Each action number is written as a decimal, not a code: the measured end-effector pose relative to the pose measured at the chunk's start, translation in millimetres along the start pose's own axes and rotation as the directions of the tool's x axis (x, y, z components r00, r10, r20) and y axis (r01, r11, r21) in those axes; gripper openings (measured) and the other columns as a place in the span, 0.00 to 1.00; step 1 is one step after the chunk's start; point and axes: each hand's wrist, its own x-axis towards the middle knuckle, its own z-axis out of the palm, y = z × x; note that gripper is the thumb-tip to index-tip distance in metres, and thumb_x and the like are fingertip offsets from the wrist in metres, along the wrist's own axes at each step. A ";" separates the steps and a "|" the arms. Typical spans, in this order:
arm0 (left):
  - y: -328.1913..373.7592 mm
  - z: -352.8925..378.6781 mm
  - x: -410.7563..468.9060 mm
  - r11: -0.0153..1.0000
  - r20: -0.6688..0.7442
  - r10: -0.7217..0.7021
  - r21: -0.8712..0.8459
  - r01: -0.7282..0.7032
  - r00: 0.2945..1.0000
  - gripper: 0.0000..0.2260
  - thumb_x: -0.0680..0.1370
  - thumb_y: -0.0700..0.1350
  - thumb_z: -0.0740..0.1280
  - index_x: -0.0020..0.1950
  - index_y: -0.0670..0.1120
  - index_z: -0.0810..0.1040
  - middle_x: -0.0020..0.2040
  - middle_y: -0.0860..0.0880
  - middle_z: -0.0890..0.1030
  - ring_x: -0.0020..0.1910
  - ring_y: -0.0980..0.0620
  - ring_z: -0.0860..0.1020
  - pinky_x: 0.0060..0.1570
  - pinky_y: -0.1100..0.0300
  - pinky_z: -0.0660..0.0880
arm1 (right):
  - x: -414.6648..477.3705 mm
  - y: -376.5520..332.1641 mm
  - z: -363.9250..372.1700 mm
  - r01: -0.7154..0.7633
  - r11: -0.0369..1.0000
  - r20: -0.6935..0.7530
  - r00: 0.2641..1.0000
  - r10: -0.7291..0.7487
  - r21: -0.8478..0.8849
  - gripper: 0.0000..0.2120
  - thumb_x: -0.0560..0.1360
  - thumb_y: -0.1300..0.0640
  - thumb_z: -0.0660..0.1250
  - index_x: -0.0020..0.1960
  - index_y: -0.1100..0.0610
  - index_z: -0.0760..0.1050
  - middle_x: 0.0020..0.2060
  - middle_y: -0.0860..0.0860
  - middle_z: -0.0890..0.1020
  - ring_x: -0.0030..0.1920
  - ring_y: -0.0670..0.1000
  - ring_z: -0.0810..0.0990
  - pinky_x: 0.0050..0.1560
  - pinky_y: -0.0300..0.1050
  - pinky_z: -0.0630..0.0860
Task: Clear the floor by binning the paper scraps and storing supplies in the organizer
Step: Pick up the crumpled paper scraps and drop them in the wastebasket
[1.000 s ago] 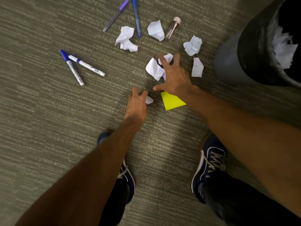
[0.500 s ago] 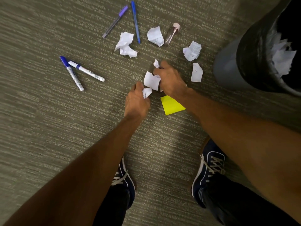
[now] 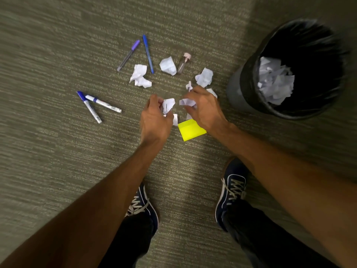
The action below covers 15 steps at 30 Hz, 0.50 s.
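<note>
Both hands have come up off the carpet with paper in them; half a second ago they were pressed together low over the same scrap, and they now stand slightly apart. The left hand (image 3: pixel 155 120) grasps a crumpled white scrap (image 3: pixel 168 105) between thumb and fingertips, with a second small scrap (image 3: pixel 175 119) showing just below its knuckles; whether that one is held or lies on the floor cannot be told. The right hand (image 3: pixel 204 109) is closed on a pale scrap (image 3: pixel 187 102), and a further strip (image 3: pixel 189 86) sticks up at its fingertips. Just beneath and between the two wrists the yellow sticky-note pad (image 3: pixel 191 130) lies flat on the carpet (image 3: pixel 58 151), not gripped. Beyond the right fingertips a crumpled ball (image 3: pixel 204 77) remains on the floor, and a flat piece (image 3: pixel 212 92) is partly hidden behind that hand. Farther out from the left hand lie two more scraps (image 3: pixel 140 76) (image 3: pixel 168 66), a small capped vial (image 3: pixel 183 62), two pens (image 3: pixel 128 55) (image 3: pixel 148 53), and, well to its left, two markers (image 3: pixel 89 106) (image 3: pixel 103 103). The bin (image 3: pixel 249 97) stands to the right of the right hand, already holding paper. Judgement: a first handful is gathered and ready to carry to the bin; several scraps and all supplies are still to be cleared, and no organizer is in view
</note>
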 end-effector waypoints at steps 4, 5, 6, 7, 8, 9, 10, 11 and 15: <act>63.1 -13.5 -9.1 0.991 -0.041 0.097 -0.083 -0.100 0.994 0.15 0.72 0.43 0.75 0.54 0.44 0.75 0.49 0.47 0.82 0.44 0.49 0.81 0.44 0.49 0.81 | -22.3 -19.7 -65.5 -0.083 0.995 -0.138 0.986 0.089 0.053 0.08 0.74 0.61 0.72 0.53 0.59 0.83 0.46 0.55 0.79 0.46 0.54 0.80 0.46 0.45 0.77; 80.7 -16.0 -12.3 0.986 -0.040 0.119 -0.110 -0.122 0.992 0.15 0.72 0.44 0.75 0.54 0.44 0.74 0.50 0.47 0.82 0.45 0.49 0.81 0.44 0.49 0.81 | -29.1 -22.7 -84.1 -0.101 0.993 -0.182 0.977 0.111 0.061 0.09 0.74 0.61 0.72 0.54 0.59 0.83 0.47 0.55 0.79 0.46 0.52 0.80 0.47 0.40 0.75; 98.4 -17.7 -16.2 0.981 -0.026 0.139 -0.131 -0.141 0.990 0.15 0.72 0.44 0.75 0.55 0.44 0.74 0.50 0.47 0.82 0.45 0.49 0.81 0.45 0.49 0.81 | -35.8 -24.8 -102.8 -0.123 0.991 -0.227 0.965 0.134 0.062 0.09 0.74 0.60 0.73 0.54 0.59 0.83 0.47 0.55 0.79 0.47 0.51 0.80 0.48 0.36 0.73; 116.4 -18.0 -20.5 0.976 -0.002 0.163 -0.144 -0.161 0.987 0.15 0.72 0.43 0.75 0.55 0.45 0.74 0.51 0.48 0.82 0.46 0.50 0.81 0.47 0.49 0.80 | -42.6 -25.2 -120.7 -0.151 0.986 -0.271 0.949 0.163 0.065 0.09 0.75 0.59 0.73 0.54 0.59 0.83 0.48 0.55 0.79 0.48 0.50 0.79 0.49 0.35 0.72; 134.7 -17.3 -25.1 0.970 0.023 0.194 -0.155 -0.188 0.981 0.14 0.73 0.43 0.75 0.55 0.45 0.74 0.51 0.49 0.82 0.46 0.51 0.81 0.47 0.49 0.80 | -48.7 -24.5 -138.5 -0.186 0.980 -0.313 0.929 0.199 0.069 0.09 0.75 0.57 0.73 0.54 0.59 0.83 0.48 0.55 0.80 0.48 0.50 0.79 0.50 0.36 0.73; 151.9 -15.3 -28.9 0.961 0.043 0.232 -0.162 -0.222 0.972 0.14 0.73 0.44 0.74 0.54 0.45 0.74 0.50 0.50 0.82 0.45 0.51 0.81 0.46 0.49 0.80 | -53.8 -21.2 -155.0 -0.224 0.971 -0.352 0.905 0.237 0.079 0.10 0.75 0.56 0.73 0.54 0.59 0.83 0.49 0.55 0.80 0.49 0.50 0.79 0.51 0.38 0.74; 167.0 -11.0 -31.6 0.952 0.057 0.275 -0.160 -0.263 0.960 0.13 0.72 0.44 0.74 0.53 0.45 0.74 0.49 0.51 0.81 0.45 0.51 0.81 0.45 0.49 0.80 | -58.2 -16.4 -170.5 -0.255 0.963 -0.382 0.884 0.268 0.085 0.10 0.75 0.55 0.73 0.54 0.58 0.83 0.50 0.55 0.80 0.49 0.50 0.79 0.52 0.40 0.75; 180.4 -5.1 -33.1 0.940 0.067 0.319 -0.147 -0.307 0.945 0.13 0.72 0.44 0.74 0.52 0.45 0.75 0.48 0.51 0.80 0.45 0.50 0.80 0.45 0.48 0.79 | -61.8 -10.5 -184.8 -0.278 0.957 -0.399 0.870 0.290 0.090 0.11 0.75 0.54 0.73 0.55 0.58 0.83 0.50 0.54 0.80 0.49 0.49 0.79 0.52 0.39 0.75; 219.7 29.3 -27.9 0.873 0.136 0.480 0.017 -0.487 0.867 0.15 0.70 0.47 0.75 0.52 0.44 0.76 0.51 0.46 0.77 0.51 0.46 0.77 0.50 0.49 0.77 | -69.7 25.3 -225.0 -0.366 0.927 -0.324 0.870 0.371 0.078 0.13 0.73 0.58 0.75 0.57 0.58 0.82 0.53 0.53 0.79 0.47 0.45 0.77 0.46 0.23 0.69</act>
